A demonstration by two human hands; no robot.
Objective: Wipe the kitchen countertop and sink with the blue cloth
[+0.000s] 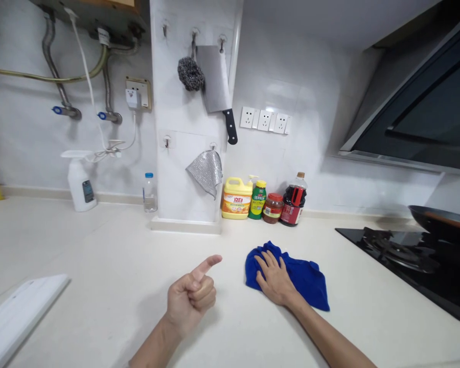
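A crumpled blue cloth (304, 278) lies on the pale countertop (138, 255). My right hand (275, 278) rests flat on the cloth's left part, fingers stretched out and pressing down on it. My left hand (191, 296) hovers just left of the cloth, curled into a loose fist with the index finger pointing up and to the right. Nothing is in the left hand.
A black gas hob (414, 266) with a dark pan (442, 222) is at the right. Bottles and a jar (273, 208) stand against the wall behind. A cleaver (216, 82), scourer and grey cloth hang on the pillar. A white board (19, 312) lies at the left, beside a spray bottle (80, 184).
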